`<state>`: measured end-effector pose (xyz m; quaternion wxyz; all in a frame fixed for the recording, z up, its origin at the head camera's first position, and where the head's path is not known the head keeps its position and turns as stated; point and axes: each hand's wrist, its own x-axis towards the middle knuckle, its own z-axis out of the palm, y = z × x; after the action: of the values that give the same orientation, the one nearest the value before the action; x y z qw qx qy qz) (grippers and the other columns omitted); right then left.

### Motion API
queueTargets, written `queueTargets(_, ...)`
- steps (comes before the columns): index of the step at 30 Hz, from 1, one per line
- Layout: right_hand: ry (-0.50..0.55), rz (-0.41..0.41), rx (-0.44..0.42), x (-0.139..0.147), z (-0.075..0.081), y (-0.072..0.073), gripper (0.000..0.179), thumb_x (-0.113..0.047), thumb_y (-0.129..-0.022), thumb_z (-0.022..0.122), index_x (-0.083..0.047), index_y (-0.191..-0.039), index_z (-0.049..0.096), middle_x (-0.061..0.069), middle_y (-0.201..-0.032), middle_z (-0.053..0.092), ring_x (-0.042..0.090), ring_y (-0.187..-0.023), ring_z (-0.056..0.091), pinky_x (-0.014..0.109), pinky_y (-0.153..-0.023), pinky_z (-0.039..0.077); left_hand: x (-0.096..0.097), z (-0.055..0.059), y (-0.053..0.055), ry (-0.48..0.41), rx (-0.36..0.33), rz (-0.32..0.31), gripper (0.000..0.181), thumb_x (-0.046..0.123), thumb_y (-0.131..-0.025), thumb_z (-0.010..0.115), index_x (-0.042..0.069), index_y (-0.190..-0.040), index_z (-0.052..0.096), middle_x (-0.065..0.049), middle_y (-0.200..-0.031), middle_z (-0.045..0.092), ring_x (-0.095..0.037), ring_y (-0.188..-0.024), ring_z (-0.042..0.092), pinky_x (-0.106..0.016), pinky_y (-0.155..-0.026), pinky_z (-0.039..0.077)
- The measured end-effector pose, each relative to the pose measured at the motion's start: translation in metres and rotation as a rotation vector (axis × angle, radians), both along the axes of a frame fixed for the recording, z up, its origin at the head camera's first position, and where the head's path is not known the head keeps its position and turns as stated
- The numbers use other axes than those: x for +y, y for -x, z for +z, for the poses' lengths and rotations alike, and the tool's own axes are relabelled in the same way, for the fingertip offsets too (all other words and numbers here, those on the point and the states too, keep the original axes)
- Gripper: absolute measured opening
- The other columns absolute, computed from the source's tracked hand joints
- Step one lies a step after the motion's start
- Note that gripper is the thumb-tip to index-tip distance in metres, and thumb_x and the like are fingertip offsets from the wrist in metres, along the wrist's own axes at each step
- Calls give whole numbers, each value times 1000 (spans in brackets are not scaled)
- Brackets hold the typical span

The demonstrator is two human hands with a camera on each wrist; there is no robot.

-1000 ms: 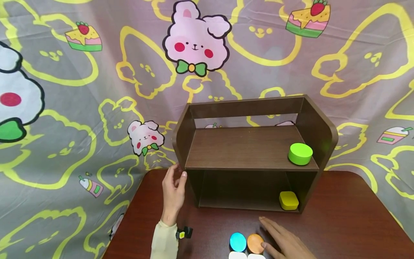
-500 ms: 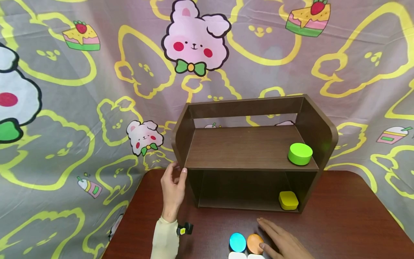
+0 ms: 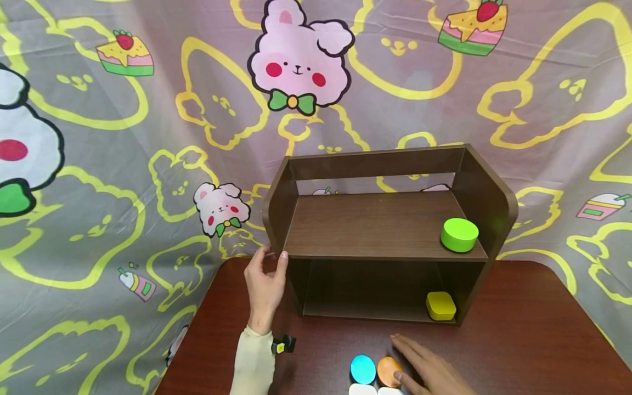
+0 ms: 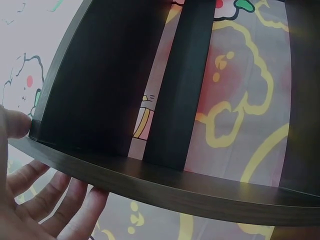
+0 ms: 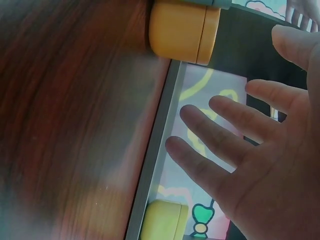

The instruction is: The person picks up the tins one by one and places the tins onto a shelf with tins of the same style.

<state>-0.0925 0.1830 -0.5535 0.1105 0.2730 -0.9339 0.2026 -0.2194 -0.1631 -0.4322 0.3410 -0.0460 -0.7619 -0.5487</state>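
At the left end of the dark wooden shelf unit (image 3: 380,225), my left hand (image 3: 265,285) holds the side panel. The left wrist view shows its thumb (image 4: 17,123) at the panel's edge and the other fingers spread along the outer face. My right hand (image 3: 429,365) hovers low, its fingers extended, beside an orange round lidded container (image 3: 387,371). In the right wrist view its palm and separated fingers (image 5: 200,172) show, with nothing between them; the orange container stands apart from the fingers there. A blue round container (image 3: 362,370) stands left of the orange one.
Two white lids (image 3: 362,389) show at the bottom edge, partly cut off. A green round container (image 3: 459,235) sits on the upper shelf at right, a yellow square one (image 3: 440,306) on the lower shelf below. A patterned cloth (image 3: 123,219) hangs behind the reddish-brown table (image 3: 523,340).
My left hand has moved slightly up and in against the shelf's side, its thumb coming onto the front edge. The right hand has shifted slightly left. The containers stay put.
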Motion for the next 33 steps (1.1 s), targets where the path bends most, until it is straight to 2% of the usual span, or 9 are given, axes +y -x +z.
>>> queueTargets(4, -7, 21, -27, 0, 0, 2, 58, -47, -99, 67, -9, -143, 62, 6, -140, 68, 23, -120, 70, 37, -89, 60, 0, 1, 1, 12, 23, 22, 19, 10, -92, 77, 2, -108, 73, -16, -96, 76, -26, -87, 70, -22, -58, 57)
queueTargets(6, -11, 30, -93, 1, 2, 4, 59, -48, -100, 65, -8, -144, 61, 7, -141, 67, 26, -121, 69, 40, -90, 60, 0, 1, 1, 17, 36, 33, 17, 11, -92, 78, 3, -107, 74, -15, -95, 76, -23, -85, 70, -22, -57, 56)
queueTargets(10, 3, 44, -294, 2, 6, 6, 64, -54, -102, 59, -9, -148, 56, 9, -144, 65, 33, -124, 67, 48, -94, 58, 1, 1, 2, 24, 57, 53, 17, 9, -90, 80, 4, -105, 76, -14, -93, 77, -16, -81, 68, -19, -55, 54)
queueTargets(13, 25, 52, -366, 3, 7, 7, 65, -55, -102, 58, -10, -150, 54, 10, -144, 65, 34, -124, 67, 50, -94, 58, 3, 1, 2, 27, 54, 70, 17, 7, -89, 80, 3, -105, 75, -16, -91, 77, -9, -80, 65, -17, -55, 52)
queueTargets(17, 46, 81, -305, 4, 5, 7, 63, -52, -102, 61, -9, -147, 57, 9, -139, 69, 27, -120, 70, 43, -91, 60, 6, 5, 1, 22, 41, 82, 18, 1, -88, 78, -3, -105, 73, -22, -90, 75, -2, -78, 62, -16, -55, 52)
queueTargets(21, 61, 117, -239, 4, 3, 8, 61, -49, -101, 64, -6, -144, 60, 9, -134, 72, 19, -116, 72, 38, -88, 60, 12, 18, -9, -1, 38, 65, 17, -3, -88, 76, -9, -104, 71, -28, -89, 74, 2, -77, 61, -13, -55, 50)
queueTargets(25, 64, 142, -277, 4, 0, 9, 64, -51, -100, 65, -4, -142, 60, 10, -131, 73, 17, -114, 72, 36, -87, 60, 16, 30, -19, -14, 33, 48, 18, -3, -89, 76, -9, -104, 71, -28, -90, 73, 5, -78, 60, -13, -56, 51)
queueTargets(29, 65, 168, -307, 3, -2, 10, 64, -50, -97, 69, -2, -139, 62, 10, -127, 74, 15, -110, 71, 34, -85, 60, 16, 30, -19, -11, 26, 45, 19, -2, -89, 75, -10, -106, 71, -29, -92, 74, 5, -79, 60, -15, -57, 53)
queueTargets(33, 64, 174, -313, 4, -3, 10, 62, -48, -96, 71, -1, -136, 63, 10, -124, 75, 15, -107, 71, 35, -83, 60, 13, 19, -9, -17, 13, 54, 21, -3, -89, 75, -11, -108, 70, -31, -93, 73, 4, -79, 61, -11, -57, 51)
